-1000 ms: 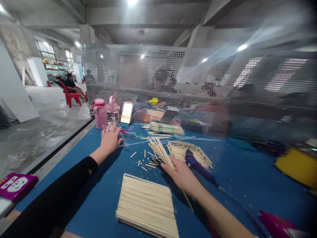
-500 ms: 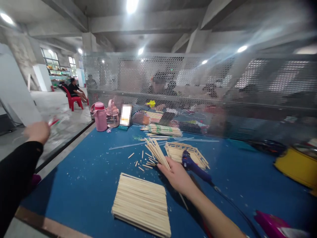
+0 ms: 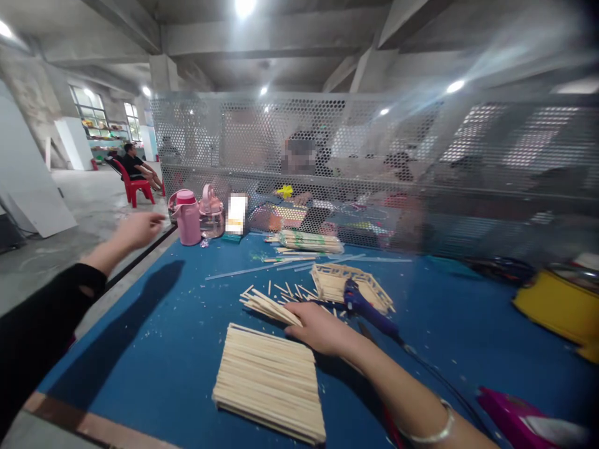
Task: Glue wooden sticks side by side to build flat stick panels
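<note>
My right hand (image 3: 321, 327) is closed around a bundle of thin wooden sticks (image 3: 267, 305), held low over the blue table and pointing left. Just below it lies a flat panel of wooden sticks (image 3: 269, 380) set side by side. Short stick offcuts (image 3: 287, 288) are scattered beyond the bundle. A stick-built tray (image 3: 330, 280) sits behind my right hand, with a blue glue gun (image 3: 367, 312) at its right edge. My left hand (image 3: 140, 229), somewhat blurred, hangs over the table's left edge near a pink jug; its fingers reach out loosely and nothing shows in them.
The pink jug (image 3: 188, 219), a clear bottle (image 3: 212, 215) and a phone (image 3: 236, 213) stand at the back left. Packaged sticks (image 3: 311, 241) and clear glue strips lie before a perforated metal screen (image 3: 224, 137). A person sits behind it. The glue gun's cord (image 3: 435, 377) runs toward me.
My left hand swept colourful scraps from the back left off the table's left side, then came back toward the table without them. My right hand tipped the stick bundle lower and leftward.
</note>
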### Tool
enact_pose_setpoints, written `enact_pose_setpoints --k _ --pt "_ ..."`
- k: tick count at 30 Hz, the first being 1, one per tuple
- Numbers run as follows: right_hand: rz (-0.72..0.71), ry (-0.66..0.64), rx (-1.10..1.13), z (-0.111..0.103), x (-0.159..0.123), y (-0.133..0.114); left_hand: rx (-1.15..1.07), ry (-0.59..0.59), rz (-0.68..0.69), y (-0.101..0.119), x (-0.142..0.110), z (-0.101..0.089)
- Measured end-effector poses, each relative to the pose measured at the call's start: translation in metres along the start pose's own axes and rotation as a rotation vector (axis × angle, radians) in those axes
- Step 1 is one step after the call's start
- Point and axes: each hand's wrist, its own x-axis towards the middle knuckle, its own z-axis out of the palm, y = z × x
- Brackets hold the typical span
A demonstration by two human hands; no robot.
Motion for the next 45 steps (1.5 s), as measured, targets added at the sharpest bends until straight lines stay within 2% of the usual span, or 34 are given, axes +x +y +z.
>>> enact_pose_setpoints --k 2,4,6,8,10,14,17,20,22,25,28,31,33,35,39,45 --pt "-0.012 -0.034 -0.012 0.002 0.003 -0.002 -0.160 -0.073 0.144 0.041 -0.012 0.035" --pt "-0.030 -0.051 -0.024 0.004 0.007 -0.004 -0.313 -0.156 0.278 0.081 -0.036 0.071" --pt "-0.052 -0.054 -0.036 0.006 0.010 -0.005 -0.429 -0.258 0.393 0.110 -0.062 0.100" --pt "-0.071 -0.046 -0.044 0.008 0.014 -0.006 -0.503 -0.331 0.452 0.126 -0.081 0.119" --pt "-0.082 -0.031 -0.042 0.007 0.017 -0.006 -0.540 -0.360 0.442 0.130 -0.090 0.127" --pt "-0.063 0.063 -0.019 -0.007 0.005 -0.002 -0.522 -0.326 0.311 0.117 -0.088 0.120" --pt "0.082 0.139 -0.055 -0.020 -0.024 0.006 -0.452 -0.349 0.231 0.101 -0.087 0.107" --pt "0.330 0.014 -0.148 -0.021 -0.057 0.014 -0.385 -0.472 0.236 0.087 -0.090 0.100" --pt "0.407 -0.044 -0.174 -0.015 -0.074 0.016 -0.355 -0.522 0.257 0.082 -0.094 0.100" --pt "0.450 -0.005 -0.154 -0.005 -0.085 0.019 -0.333 -0.511 0.276 0.086 -0.099 0.102" --pt "0.399 0.089 -0.143 -0.003 -0.085 0.022 -0.329 -0.411 0.278 0.094 -0.103 0.103" --pt "0.372 0.101 -0.228 -0.004 -0.082 0.027 -0.356 -0.308 0.401 0.100 -0.105 0.110" --pt "0.392 0.046 -0.274 -0.004 -0.080 0.032 -0.375 -0.323 0.507 0.102 -0.104 0.117" --pt "0.391 0.012 -0.265 -0.002 -0.077 0.038 -0.389 -0.382 0.551 0.102 -0.102 0.125" --pt "0.347 0.070 -0.224 0.004 -0.064 0.048 -0.519 -0.465 0.636 0.102 -0.098 0.134" --pt "0.314 0.115 -0.246 0.003 -0.049 0.048 -0.643 -0.451 0.637 0.104 -0.099 0.132"
